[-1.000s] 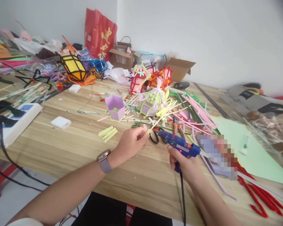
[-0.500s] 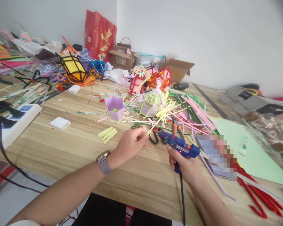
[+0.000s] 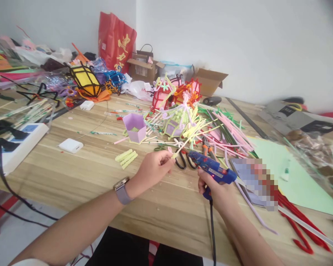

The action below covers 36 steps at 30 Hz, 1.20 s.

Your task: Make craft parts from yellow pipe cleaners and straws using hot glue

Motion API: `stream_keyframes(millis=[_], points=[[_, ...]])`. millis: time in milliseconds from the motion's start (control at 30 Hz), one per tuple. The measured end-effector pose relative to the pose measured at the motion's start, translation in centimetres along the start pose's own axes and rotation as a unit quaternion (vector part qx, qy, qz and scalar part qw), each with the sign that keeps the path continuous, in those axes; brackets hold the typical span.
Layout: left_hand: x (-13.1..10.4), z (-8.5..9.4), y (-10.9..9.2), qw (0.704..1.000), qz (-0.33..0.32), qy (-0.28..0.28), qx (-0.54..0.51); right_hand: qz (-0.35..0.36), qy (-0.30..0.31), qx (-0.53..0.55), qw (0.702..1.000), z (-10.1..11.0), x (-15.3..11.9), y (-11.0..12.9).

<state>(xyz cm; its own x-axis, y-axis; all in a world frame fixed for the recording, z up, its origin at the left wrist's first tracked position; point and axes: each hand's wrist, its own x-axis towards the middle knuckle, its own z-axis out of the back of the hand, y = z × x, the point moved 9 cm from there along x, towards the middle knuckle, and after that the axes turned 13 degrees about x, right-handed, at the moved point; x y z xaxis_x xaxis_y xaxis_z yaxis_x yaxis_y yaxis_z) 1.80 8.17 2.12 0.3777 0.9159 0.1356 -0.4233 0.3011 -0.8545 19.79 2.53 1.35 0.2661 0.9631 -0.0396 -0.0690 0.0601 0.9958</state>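
Between thumb and fingers, my left hand pinches a thin pale-yellow stick that slants up to the right; its lower end is hidden by the fingertips. My right hand is wrapped round a blue hot glue gun, its nozzle pointing left, a little apart from the stick. Black scissor handles lie on the table under the nozzle. Left of my left hand are twisted yellow-green pipe cleaner pieces. Behind them stands a purple hexagonal cup with yellow-green trim.
Pipe cleaners, orange-handled pliers and a lilac lantern lie ahead. A power strip and white charger are left. A phone, green sheet and red pipe cleaners lie right.
The glue gun has shifted slightly right, with its nozzle a little farther from the stick. My left hand has stayed nearly in place.
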Motion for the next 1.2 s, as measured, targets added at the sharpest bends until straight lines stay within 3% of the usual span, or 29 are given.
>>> stream_keyframes(millis=[67,167,267,400,600,767,833,933,1000,1100,1200], points=[[0.1,-0.4,0.5,0.998,0.024,0.02,-0.053,0.01,-0.001,0.037,0.999,0.3,0.4,0.0],[0.3,-0.2,0.9,0.992,0.042,0.014,-0.115,-0.002,0.049,0.124,0.991,0.1,0.9,0.1],[0.5,0.6,0.9,0.987,0.044,-0.017,-0.151,-0.11,0.12,0.161,0.973,-0.6,0.9,-1.1],[0.8,1.4,1.4,0.979,0.045,-0.06,-0.192,-0.234,0.214,0.103,0.943,-1.5,-0.5,-3.1],[1.0,1.7,1.8,0.97,0.046,-0.082,-0.225,-0.266,0.311,0.047,0.911,-4.3,-2.0,-4.1],[1.0,1.9,1.7,0.964,0.044,-0.088,-0.246,-0.269,0.333,-0.03,0.903,-5.0,-2.7,-4.1],[1.0,1.9,1.7,0.962,0.048,-0.092,-0.251,-0.252,0.332,-0.089,0.905,-4.5,-2.7,-4.1],[0.9,1.9,1.6,0.962,0.053,-0.093,-0.252,-0.148,0.297,-0.253,0.909,-3.3,-1.8,-3.4],[0.9,1.9,1.4,0.963,0.052,-0.087,-0.251,-0.064,0.258,-0.396,0.879,-2.4,-1.2,-2.3],[0.8,1.6,1.3,0.963,0.051,-0.075,-0.254,0.02,0.216,-0.55,0.806,-2.1,-0.7,-0.3],[0.8,1.6,1.1,0.963,0.042,-0.078,-0.256,0.127,0.232,-0.568,0.779,-4.6,-0.3,2.5]])
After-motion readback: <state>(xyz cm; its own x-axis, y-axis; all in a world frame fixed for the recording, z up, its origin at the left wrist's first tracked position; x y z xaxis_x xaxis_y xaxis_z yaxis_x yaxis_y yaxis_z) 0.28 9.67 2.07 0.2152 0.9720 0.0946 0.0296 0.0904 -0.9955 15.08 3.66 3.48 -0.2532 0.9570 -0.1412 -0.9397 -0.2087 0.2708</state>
